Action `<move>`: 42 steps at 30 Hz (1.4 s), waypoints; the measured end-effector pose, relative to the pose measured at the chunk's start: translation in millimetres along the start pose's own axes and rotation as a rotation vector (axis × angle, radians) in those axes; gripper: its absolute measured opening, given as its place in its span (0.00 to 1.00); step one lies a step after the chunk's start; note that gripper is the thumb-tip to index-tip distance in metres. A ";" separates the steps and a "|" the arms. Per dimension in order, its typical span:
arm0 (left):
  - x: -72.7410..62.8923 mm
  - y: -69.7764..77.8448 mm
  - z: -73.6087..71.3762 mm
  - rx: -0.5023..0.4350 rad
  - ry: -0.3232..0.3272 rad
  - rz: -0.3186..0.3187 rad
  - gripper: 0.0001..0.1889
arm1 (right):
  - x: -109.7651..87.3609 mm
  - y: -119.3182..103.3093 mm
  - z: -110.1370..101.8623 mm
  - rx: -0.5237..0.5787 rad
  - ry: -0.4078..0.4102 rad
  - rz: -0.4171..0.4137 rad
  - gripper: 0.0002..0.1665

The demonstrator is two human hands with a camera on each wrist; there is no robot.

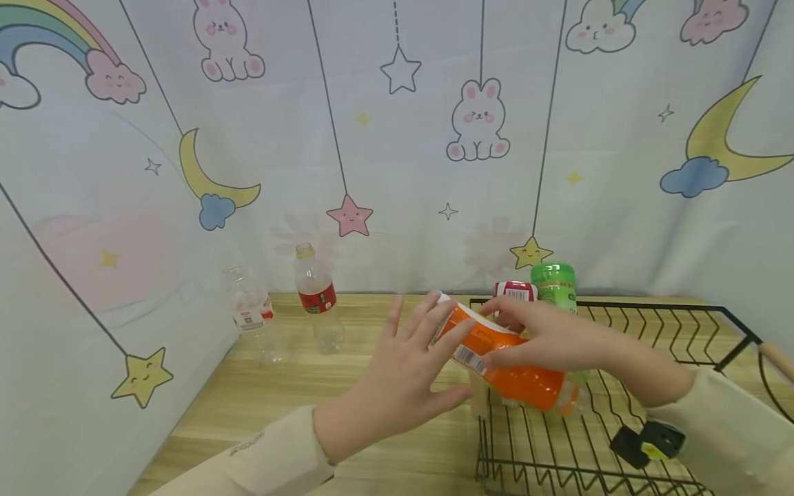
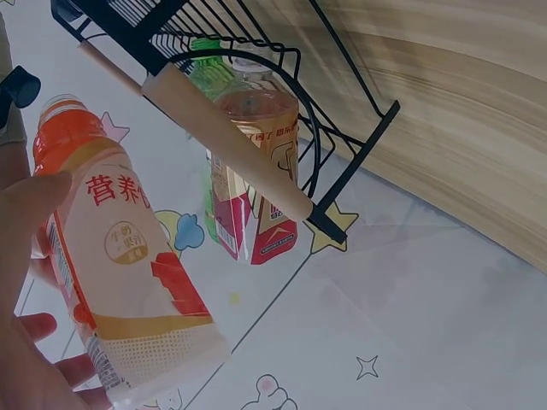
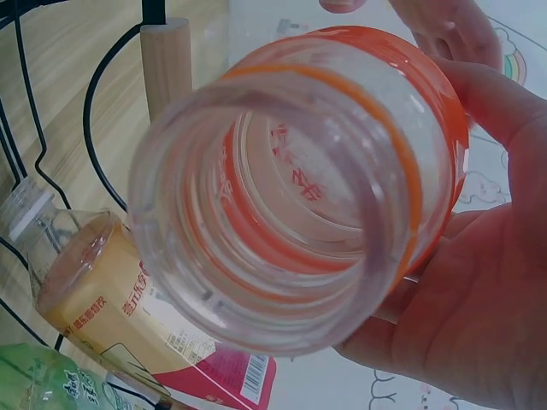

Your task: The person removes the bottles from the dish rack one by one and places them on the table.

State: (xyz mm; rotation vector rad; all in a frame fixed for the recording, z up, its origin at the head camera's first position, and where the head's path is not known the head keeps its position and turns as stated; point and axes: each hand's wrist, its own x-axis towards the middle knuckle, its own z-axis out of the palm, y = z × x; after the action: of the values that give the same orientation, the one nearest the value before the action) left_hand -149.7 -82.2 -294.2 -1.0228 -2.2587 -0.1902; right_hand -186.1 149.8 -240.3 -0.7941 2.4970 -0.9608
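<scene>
In the head view, my right hand point(image 1: 552, 337) grips an orange-labelled plastic bottle point(image 1: 527, 379) from above. The bottle is tilted, its neck low at the right over a black wire rack. In the right wrist view, its uncapped mouth point(image 3: 273, 213) faces the camera and the inside looks empty. My left hand point(image 1: 403, 365) is beside the bottle's base with fingers spread and straight; some overlap the label, but contact is hard to tell. The left wrist view shows the bottle's pale label point(image 2: 128, 239) with red characters, close to my left fingers point(image 2: 77, 369).
The black wire rack point(image 1: 657, 303) has wooden handles point(image 2: 226, 141). It holds a capped bottle with a yellow and magenta label point(image 3: 141, 299) and a green bottle point(image 1: 556, 286). Two clear uncapped bottles, one plain-looking point(image 1: 251, 317) and one red-labelled point(image 1: 318, 300), stand at the table's back left.
</scene>
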 end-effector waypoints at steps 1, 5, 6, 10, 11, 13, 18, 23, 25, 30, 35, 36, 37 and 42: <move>0.0 0.3 0.5 0.008 0.000 0.004 0.41 | 0.3 -0.7 0.5 0.000 -0.004 -0.001 0.37; 0.0 1.6 1.8 0.022 0.001 0.012 0.41 | 0.9 -2.8 2.0 -0.012 -0.010 0.004 0.36; 0.2 1.9 2.3 0.019 0.000 0.012 0.41 | 1.0 -3.1 2.3 -0.015 -0.010 0.006 0.37; 0.6 3.4 4.3 0.010 -0.009 0.014 0.40 | 1.5 -3.8 4.2 -0.035 -0.006 0.003 0.38; 0.6 3.8 4.7 0.011 -0.011 0.015 0.40 | 1.6 -4.1 4.8 -0.039 -0.005 0.003 0.38; 0.5 4.4 5.6 0.012 -0.018 0.015 0.40 | 1.9 -4.7 5.9 -0.040 -0.005 0.001 0.38; 0.0 4.6 7.9 0.029 -0.027 0.017 0.40 | 2.9 -5.5 7.5 -0.040 -0.008 0.006 0.38; -0.4 4.3 9.5 0.050 -0.034 0.021 0.40 | 3.6 -5.4 8.0 -0.032 -0.014 -0.007 0.36; -0.6 4.2 10.4 0.055 -0.038 0.019 0.40 | 4.0 -5.5 8.7 -0.019 -0.021 -0.010 0.35; -1.5 4.3 11.8 0.079 -0.043 0.009 0.40 | 5.7 -5.8 10.9 0.004 -0.036 -0.003 0.35; -2.1 4.6 12.2 0.094 -0.054 -0.004 0.39 | 6.7 -6.3 12.8 0.013 -0.039 0.000 0.35; -2.1 4.7 12.4 0.094 -0.056 -0.006 0.39 | 6.9 -6.2 13.2 0.019 -0.040 -0.003 0.35; -2.1 4.7 12.6 0.094 -0.057 -0.007 0.39 | 7.2 -6.0 13.6 0.023 -0.041 -0.005 0.35; -2.6 4.8 13.5 0.095 -0.052 -0.003 0.38 | 8.8 -4.9 15.6 0.027 -0.046 -0.018 0.35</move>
State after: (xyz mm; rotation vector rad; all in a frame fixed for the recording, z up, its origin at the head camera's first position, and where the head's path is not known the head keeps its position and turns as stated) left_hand -151.6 -75.5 -307.1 -0.9845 -2.2933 -0.0572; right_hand -183.4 133.7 -249.0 -0.8226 2.4368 -0.9699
